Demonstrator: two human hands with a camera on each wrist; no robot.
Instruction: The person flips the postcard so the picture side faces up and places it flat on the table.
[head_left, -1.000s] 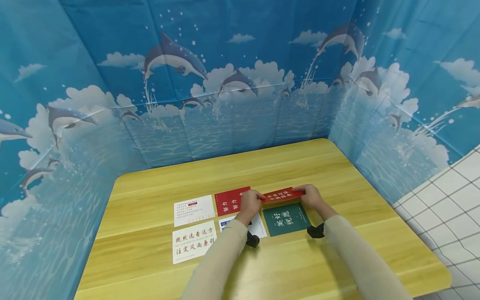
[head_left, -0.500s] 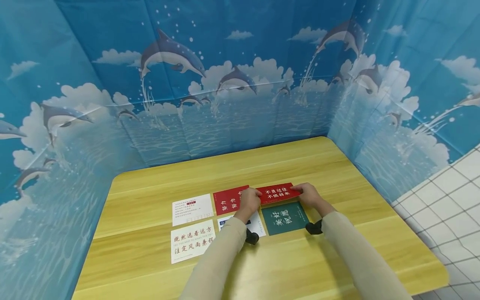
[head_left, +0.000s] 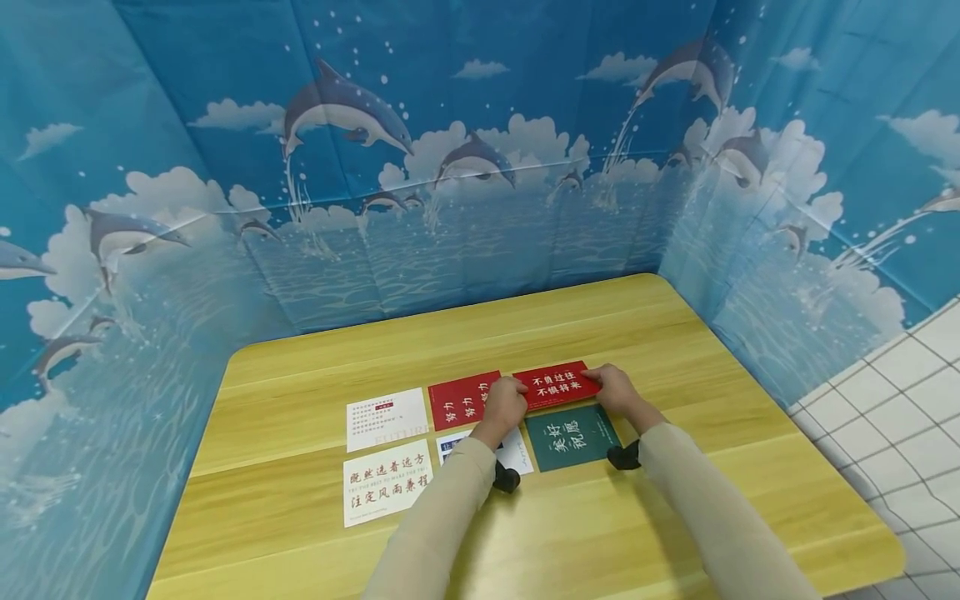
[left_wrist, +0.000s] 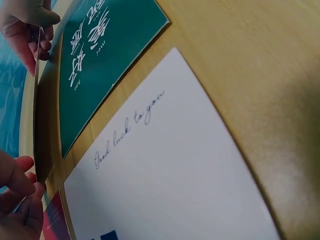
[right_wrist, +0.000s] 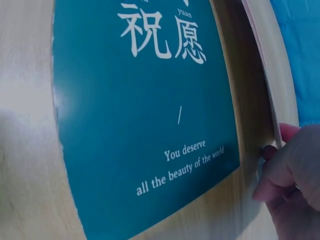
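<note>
Both hands hold a red postcard (head_left: 555,385) with white lettering, just beyond a green postcard (head_left: 572,438) in the head view. The left hand (head_left: 506,408) pinches its left edge and the right hand (head_left: 617,390) its right edge. Seen nearly edge-on in the wrist views, the held card stands off the table along much of its length; whether its far edge touches the wood, I cannot tell. The left forearm partly covers a white postcard (head_left: 517,454) with a blue patch. Another red postcard (head_left: 459,402) lies left of the left hand.
Two white postcards, one with small text (head_left: 367,425) and one with large red-brown characters (head_left: 387,500), lie further left on the wooden table (head_left: 300,375). A blue dolphin curtain (head_left: 480,242) hangs behind the table. Black wrist mounts sit at both cuffs.
The held red postcard has tipped so that more of its lettered face shows, and its far edge has moved slightly away. Both hands keep their grip; the other cards stay put.
</note>
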